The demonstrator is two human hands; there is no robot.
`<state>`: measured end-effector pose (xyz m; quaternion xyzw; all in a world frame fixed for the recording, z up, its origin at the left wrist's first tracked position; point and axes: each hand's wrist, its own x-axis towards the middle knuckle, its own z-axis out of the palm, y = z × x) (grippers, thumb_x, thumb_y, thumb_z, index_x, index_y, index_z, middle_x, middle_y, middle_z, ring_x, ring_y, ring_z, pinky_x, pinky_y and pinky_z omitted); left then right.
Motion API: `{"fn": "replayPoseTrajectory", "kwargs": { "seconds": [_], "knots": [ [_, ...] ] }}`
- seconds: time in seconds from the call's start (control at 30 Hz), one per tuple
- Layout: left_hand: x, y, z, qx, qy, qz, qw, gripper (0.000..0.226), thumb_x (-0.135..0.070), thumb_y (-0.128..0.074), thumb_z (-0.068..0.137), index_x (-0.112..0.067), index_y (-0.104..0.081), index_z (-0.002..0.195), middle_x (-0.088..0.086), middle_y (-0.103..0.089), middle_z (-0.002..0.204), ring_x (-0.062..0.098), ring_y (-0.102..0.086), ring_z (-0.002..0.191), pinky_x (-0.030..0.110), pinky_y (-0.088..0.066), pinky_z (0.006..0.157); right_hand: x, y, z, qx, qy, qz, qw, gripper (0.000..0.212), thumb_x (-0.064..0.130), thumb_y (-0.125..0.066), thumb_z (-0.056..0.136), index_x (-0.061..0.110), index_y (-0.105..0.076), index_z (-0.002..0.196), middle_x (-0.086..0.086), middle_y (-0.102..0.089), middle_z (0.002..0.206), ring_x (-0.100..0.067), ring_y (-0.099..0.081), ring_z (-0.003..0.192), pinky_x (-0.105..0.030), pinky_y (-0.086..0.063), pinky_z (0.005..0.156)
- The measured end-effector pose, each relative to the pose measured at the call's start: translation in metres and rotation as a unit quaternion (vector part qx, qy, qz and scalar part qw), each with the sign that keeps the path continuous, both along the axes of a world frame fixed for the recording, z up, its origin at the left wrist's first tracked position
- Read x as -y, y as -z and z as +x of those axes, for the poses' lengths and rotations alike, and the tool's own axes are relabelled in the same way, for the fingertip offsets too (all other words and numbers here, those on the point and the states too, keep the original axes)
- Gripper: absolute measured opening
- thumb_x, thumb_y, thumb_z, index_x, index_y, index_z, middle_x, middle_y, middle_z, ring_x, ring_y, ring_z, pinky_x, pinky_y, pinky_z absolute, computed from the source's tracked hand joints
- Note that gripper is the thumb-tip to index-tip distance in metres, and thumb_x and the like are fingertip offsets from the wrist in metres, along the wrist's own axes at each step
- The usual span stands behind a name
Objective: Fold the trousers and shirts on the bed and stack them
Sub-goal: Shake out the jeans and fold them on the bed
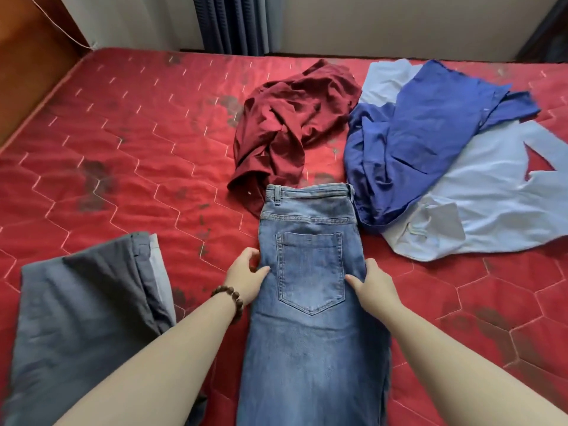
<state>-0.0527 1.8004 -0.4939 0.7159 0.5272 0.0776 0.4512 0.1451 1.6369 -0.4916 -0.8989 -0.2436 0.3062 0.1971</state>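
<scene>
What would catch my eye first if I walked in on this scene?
Probably the blue jeans laid lengthwise in the middle of the bright red mattress, gripped at either edge by the left hand and right hand. Behind them lie a crumpled maroon shirt and, to its right, a dark blue shirt.

The quilted satin mattress (123, 155) is bright red, stitched in pale hexagon lines and blotched with dark grey stains. The folded denim jeans (310, 290) are faded mid-blue, lighter down the centre, with tan seam stitching around the back pocket. The crumpled cotton shirt (292, 124) is deep maroon. Beside it, the rumpled royal-blue shirt (424, 130) lies over the pale sky-blue shirt (485, 207). The folded charcoal-grey trousers (83, 312) show a light grey strip (perhaps a lining). The wrist bead bracelet (229, 298) is dark brown. The pleated curtain (236, 23) is slate blue.
</scene>
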Motion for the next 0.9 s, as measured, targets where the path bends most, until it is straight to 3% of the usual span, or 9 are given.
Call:
{"fn": "replayPoseTrajectory", "kwargs": {
  "seconds": [0.1, 0.23, 0.33, 0.43, 0.5, 0.57, 0.63, 0.77, 0.9],
  "knots": [
    [-0.002, 0.002, 0.001, 0.011, 0.0, 0.016, 1.0, 0.015, -0.012, -0.068, 0.084, -0.016, -0.058, 0.093, -0.008, -0.057, 0.073, 0.018, -0.053, 0.074, 0.023, -0.034, 0.065, 0.002, 0.002, -0.005, 0.036, 0.002, 0.017, 0.999, 0.024, 0.029, -0.058, 0.093, 0.009, -0.045, 0.099, -0.02, -0.063, 0.105, -0.039, -0.057, 0.097, -0.042, -0.045, 0.075],
    [0.004, 0.003, -0.004, -0.078, 0.034, 0.032, 0.996, 0.022, -0.03, -0.068, 0.084, -0.009, -0.064, 0.091, 0.001, -0.064, 0.084, 0.023, -0.06, 0.083, 0.027, -0.04, 0.069, 0.014, 0.0, -0.003, 0.015, -0.038, -0.025, 0.999, 0.03, 0.034, -0.057, 0.093, 0.01, -0.045, 0.105, -0.017, -0.061, 0.112, -0.038, -0.055, 0.105, -0.038, -0.04, 0.075],
    [0.018, -0.003, -0.015, -0.085, 0.038, -0.051, 0.994, 0.022, -0.03, -0.07, 0.082, -0.01, -0.069, 0.093, 0.005, -0.071, 0.091, 0.022, -0.065, 0.084, 0.029, -0.048, 0.072, 0.032, -0.007, -0.005, 0.01, -0.041, -0.047, 0.998, 0.037, 0.04, -0.062, 0.089, 0.011, -0.046, 0.107, -0.013, -0.061, 0.111, -0.035, -0.055, 0.105, -0.037, -0.038, 0.073],
    [0.046, -0.01, -0.033, -0.091, 0.018, -0.165, 0.982, 0.02, -0.03, -0.071, 0.083, -0.014, -0.07, 0.093, -0.003, -0.067, 0.075, 0.011, -0.06, 0.065, 0.021, -0.044, 0.053, 0.066, -0.014, -0.016, 0.008, -0.004, -0.036, 0.999, 0.044, 0.038, -0.067, 0.085, 0.012, -0.049, 0.116, -0.011, -0.062, 0.11, -0.033, -0.057, 0.103, -0.037, -0.041, 0.076],
    [0.068, -0.013, -0.048, -0.115, 0.012, -0.22, 0.969, 0.019, -0.035, -0.072, 0.082, -0.017, -0.067, 0.086, -0.006, -0.061, 0.068, 0.009, -0.057, 0.06, 0.019, -0.041, 0.048, 0.091, -0.017, -0.029, -0.005, 0.026, -0.02, 0.999, 0.049, 0.033, -0.07, 0.083, 0.015, -0.048, 0.122, -0.009, -0.061, 0.107, -0.03, -0.057, 0.098, -0.034, -0.04, 0.074],
    [0.092, -0.012, -0.068, -0.12, 0.006, -0.263, 0.957, 0.016, -0.035, -0.072, 0.082, -0.02, -0.066, 0.083, -0.004, -0.065, 0.075, 0.01, -0.059, 0.065, 0.02, -0.044, 0.052, 0.114, -0.021, -0.046, -0.021, 0.046, -0.004, 0.999, 0.058, 0.026, -0.072, 0.081, 0.018, -0.043, 0.131, -0.008, -0.06, 0.101, -0.027, -0.056, 0.092, -0.03, -0.036, 0.073],
    [0.118, -0.009, -0.088, -0.099, -0.018, -0.302, 0.948, 0.014, -0.031, -0.073, 0.081, -0.021, -0.067, 0.088, -0.003, -0.07, 0.087, 0.014, -0.066, 0.079, 0.026, -0.052, 0.064, 0.137, -0.022, -0.065, -0.027, 0.065, 0.015, 0.997, 0.06, 0.021, -0.071, 0.081, 0.02, -0.041, 0.132, -0.006, -0.061, 0.095, -0.026, -0.056, 0.088, -0.029, -0.036, 0.073],
    [0.157, -0.004, -0.118, -0.039, -0.064, -0.32, 0.945, 0.022, -0.021, -0.073, 0.083, -0.01, -0.068, 0.101, 0.007, -0.073, 0.098, 0.021, -0.069, 0.088, 0.038, -0.055, 0.087, 0.168, -0.015, -0.1, -0.048, 0.068, -0.002, 0.997, 0.024, 0.022, -0.071, 0.082, 0.015, -0.058, 0.102, -0.003, -0.064, 0.085, -0.024, -0.06, 0.083, -0.026, -0.036, 0.068],
    [0.169, 0.001, -0.131, -0.017, -0.075, -0.309, 0.948, 0.026, -0.025, -0.072, 0.084, -0.007, -0.07, 0.103, 0.007, -0.073, 0.096, 0.025, -0.07, 0.09, 0.043, -0.053, 0.09, 0.17, -0.004, -0.116, -0.072, 0.078, -0.014, 0.994, 0.023, 0.029, -0.072, 0.082, 0.013, -0.065, 0.096, 0.003, -0.062, 0.083, -0.016, -0.06, 0.082, -0.025, -0.04, 0.071]
  ]
}}
